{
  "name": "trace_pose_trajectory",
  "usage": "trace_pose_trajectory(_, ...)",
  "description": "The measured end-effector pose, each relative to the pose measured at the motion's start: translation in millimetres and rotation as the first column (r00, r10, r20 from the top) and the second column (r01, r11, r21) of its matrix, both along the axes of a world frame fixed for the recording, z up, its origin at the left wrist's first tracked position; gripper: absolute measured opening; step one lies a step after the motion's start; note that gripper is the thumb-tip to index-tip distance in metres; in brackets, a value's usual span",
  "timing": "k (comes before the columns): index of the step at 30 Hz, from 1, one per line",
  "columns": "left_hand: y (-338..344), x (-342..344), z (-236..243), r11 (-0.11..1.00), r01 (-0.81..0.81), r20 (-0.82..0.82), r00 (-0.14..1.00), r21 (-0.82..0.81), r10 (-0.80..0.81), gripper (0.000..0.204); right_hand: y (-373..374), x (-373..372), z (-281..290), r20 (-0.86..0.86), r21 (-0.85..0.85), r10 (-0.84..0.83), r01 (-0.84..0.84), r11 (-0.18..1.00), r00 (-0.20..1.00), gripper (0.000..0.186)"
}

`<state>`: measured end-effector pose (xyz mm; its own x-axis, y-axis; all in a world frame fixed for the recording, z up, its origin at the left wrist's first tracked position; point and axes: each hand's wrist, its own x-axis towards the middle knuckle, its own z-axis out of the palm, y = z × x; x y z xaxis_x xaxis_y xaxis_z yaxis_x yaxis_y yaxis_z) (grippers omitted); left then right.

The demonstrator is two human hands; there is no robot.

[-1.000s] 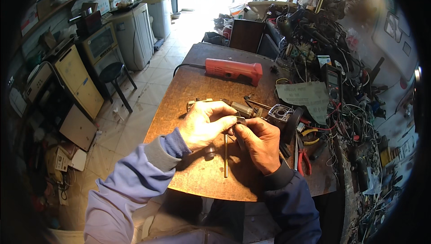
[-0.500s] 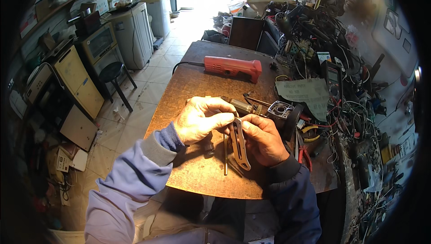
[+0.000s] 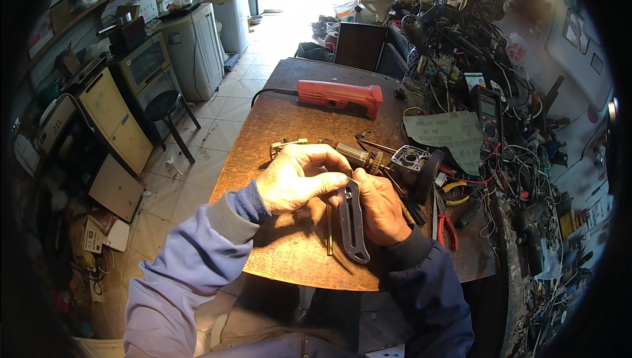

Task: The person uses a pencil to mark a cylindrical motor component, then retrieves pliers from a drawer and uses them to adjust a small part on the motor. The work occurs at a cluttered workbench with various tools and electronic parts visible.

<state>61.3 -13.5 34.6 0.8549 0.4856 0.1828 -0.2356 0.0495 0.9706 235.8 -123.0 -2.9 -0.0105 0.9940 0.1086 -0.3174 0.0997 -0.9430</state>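
Note:
A dark utility knife (image 3: 353, 230) with a long slot hangs slantwise over the near part of the wooden table (image 3: 276, 239). My right hand (image 3: 383, 212) holds it from the right, fingers closed around its upper part. At its upper end the thumb and forefinger of my left hand (image 3: 297, 177) are pinched together; the small part between them is mostly hidden. Beyond my hands lies a motor armature (image 3: 353, 155) with a toothed gear, beside a metal gear housing (image 3: 409, 158). A thin metal rod (image 3: 330, 234) rests on the tabletop beneath my hands.
A red power tool body (image 3: 337, 97) with a black cord lies at the table's far side. Right of my hands are a sandpaper sheet (image 3: 442, 139), red-handled pliers (image 3: 447, 230) and a multimeter (image 3: 488, 109). Tangled cables and parts crowd the right side. A black stool (image 3: 163, 105) stands left.
The knife has turned in my hands, from its lighter, metallic-looking face to a dark face, and hangs slightly lower. My right hand has shifted a little left and turned.

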Motion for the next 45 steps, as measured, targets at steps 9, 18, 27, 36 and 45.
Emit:
trace_pose_trajectory(9, 8, -3, -3, 0.999, -0.017, 0.036, 0.999, -0.044, 0.018, 0.014, -6, 6, 12, -0.103, -0.027, 0.105, -0.108, 0.994, 0.989, 0.026)
trace_pose_trajectory(18, 3, -3, -1, 0.994, 0.103, 0.027, 0.994, -0.032, -0.102, 0.013, -10, 0, 22, -0.115, -0.1, 0.126, -0.138, 0.985, 0.985, 0.023)
trace_pose_trajectory(27, 4, -3, -2, 0.993, 0.119, 0.045, 0.992, -0.024, -0.118, 0.012, -12, -6, 25, -0.045, -0.043, 0.08, -0.082, 0.996, 0.996, 0.027)
trace_pose_trajectory(36, 10, -2, -3, 0.996, -0.089, 0.164, 0.982, -0.028, 0.093, 0.014, 0, 4, 15, -0.287, -0.086, 0.031, -0.058, 0.995, 0.958, 0.03)
trace_pose_trajectory(45, -5, 6, -8, 0.872, -0.372, 0.272, 0.917, 0.319, 0.292, 0.012, -2, 5, 3, -0.326, 0.018, 0.032, -0.028, 0.999, 0.945, 0.065)
